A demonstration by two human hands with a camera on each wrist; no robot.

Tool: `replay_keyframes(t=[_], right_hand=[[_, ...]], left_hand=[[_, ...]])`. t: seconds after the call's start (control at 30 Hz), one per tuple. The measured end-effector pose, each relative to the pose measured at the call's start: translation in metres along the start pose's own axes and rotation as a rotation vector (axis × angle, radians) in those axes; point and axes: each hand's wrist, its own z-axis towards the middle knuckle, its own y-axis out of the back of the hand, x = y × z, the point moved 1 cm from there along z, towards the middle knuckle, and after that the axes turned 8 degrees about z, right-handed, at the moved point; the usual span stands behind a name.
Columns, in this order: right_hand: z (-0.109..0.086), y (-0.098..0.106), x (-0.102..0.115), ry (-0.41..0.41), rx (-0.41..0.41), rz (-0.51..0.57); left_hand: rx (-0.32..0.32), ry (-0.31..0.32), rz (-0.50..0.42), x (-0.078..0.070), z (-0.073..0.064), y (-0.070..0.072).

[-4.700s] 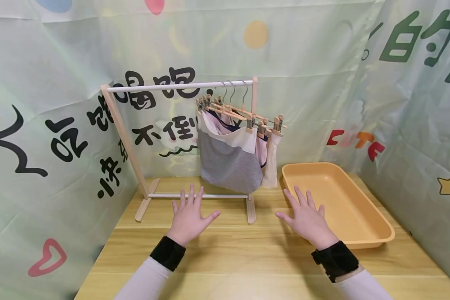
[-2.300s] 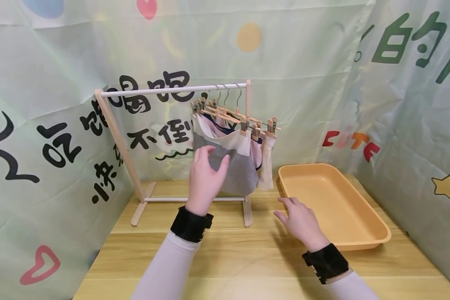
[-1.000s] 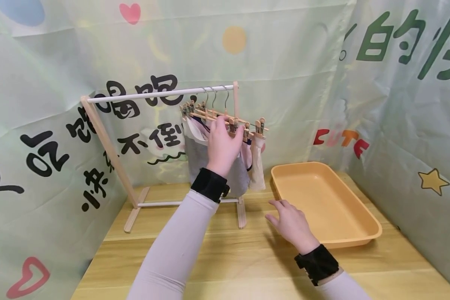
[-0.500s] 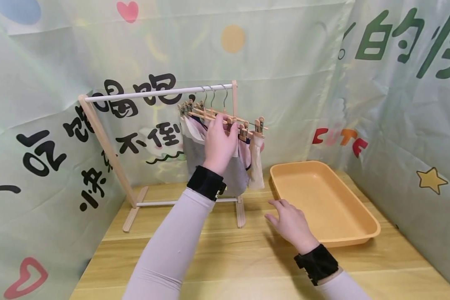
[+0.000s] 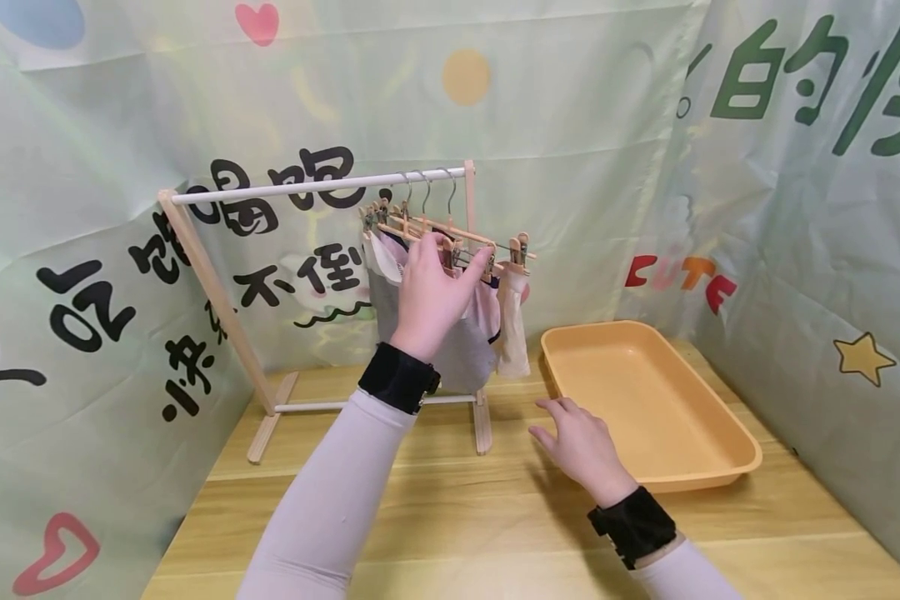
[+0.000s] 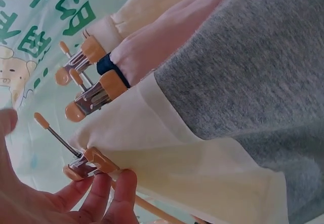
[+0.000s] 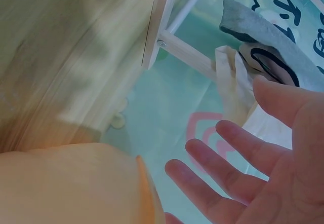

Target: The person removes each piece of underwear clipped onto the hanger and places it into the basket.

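In the head view my left hand (image 5: 431, 292) is at the near end of the front clip hanger, partly covering a grey garment with a cream waistband (image 5: 468, 362). In the left wrist view, its fingertips (image 6: 124, 181) touch the peach-tipped metal clip (image 6: 83, 165) on that waistband, while the thumb stands apart from it. The waistband sags in loose folds. Behind hang a pink garment with navy trim (image 5: 487, 308) and a cream piece of cloth (image 5: 513, 325), each clipped to its hanger. My right hand (image 5: 585, 446) hovers with relaxed fingers beside the tray, holding nothing.
The hangers' metal hooks sit at the right end of the white top bar (image 5: 315, 186) of a wooden rack (image 5: 210, 292). A yellow tray (image 5: 720, 479) lies at the right on the wooden table (image 5: 480, 533). Printed fabric sheets enclose the back and sides.
My left hand has risen from above the table to the front hanger. Over the last half second the near clip and hand have shifted left, and the waistband has slackened. The right hand stays nearly still.
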Motion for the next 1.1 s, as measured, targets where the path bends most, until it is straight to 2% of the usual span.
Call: replay_keyframes(t=[0.07,0.2,0.37,0.53,0.73,0.93,1.1], right_hand=[[0.001,0.000,0.001,0.003,-0.001,-0.004],[0.002,0.000,0.003,0.004,0.001,-0.004],[0.002,-0.002,0.005,-0.002,0.008,-0.003],[0.002,-0.002,0.007,0.001,-0.001,0.001],[0.003,-0.003,0.009,0.012,-0.017,-0.007],[0.003,-0.004,0.010,0.011,-0.013,-0.006],[0.001,-0.004,0.010,0.001,-0.014,0.003]], left_hand=[[0.000,-0.002,0.027,0.001,-0.002,0.002],[-0.040,-0.007,0.093,0.004,-0.004,0.003],[-0.156,-0.025,0.192,0.011,-0.003,0.006],[-0.274,-0.071,0.254,0.021,-0.001,0.011],[-0.357,-0.124,0.190,0.031,0.002,0.017],[-0.384,-0.147,0.092,0.035,0.001,0.021],[-0.399,-0.162,0.072,0.038,0.000,0.026]])
